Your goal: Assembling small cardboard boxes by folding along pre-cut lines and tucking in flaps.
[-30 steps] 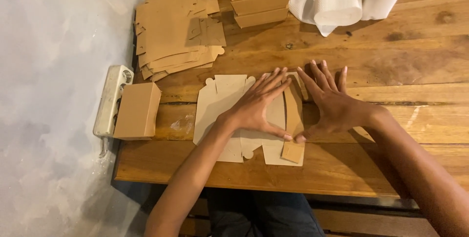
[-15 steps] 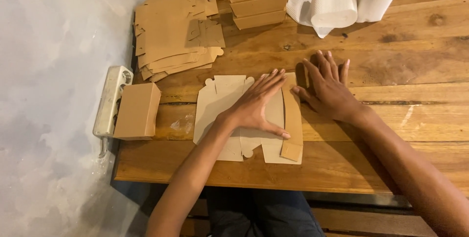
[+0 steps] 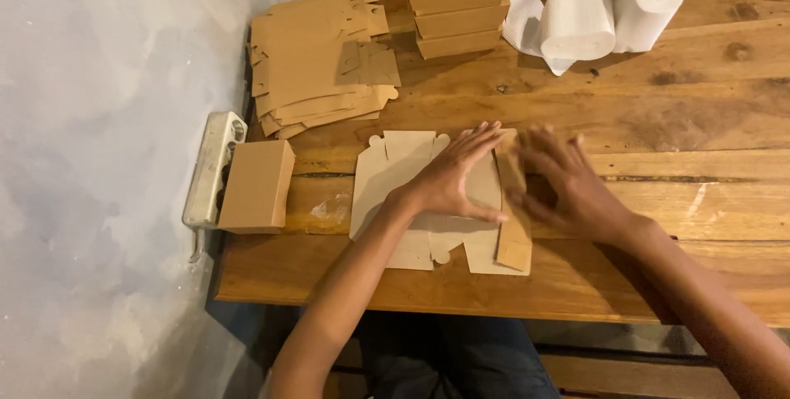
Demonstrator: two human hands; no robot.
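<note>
My left hand (image 3: 453, 185) stayed spread flat on the blank (image 3: 395, 181) — my right hand (image 3: 568, 189), fingers open, had folded its side flap (image 3: 514, 226) inward.

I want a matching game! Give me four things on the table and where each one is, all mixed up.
Things:
1. white paper rolls
2. pile of flat cardboard
3. folded box
4. left hand

Places:
A. beside the white power strip
B. pressing on the flat box cutout
C. far right of the table
D. far left corner

Pairs: 1-C, 2-D, 3-A, 4-B
</note>
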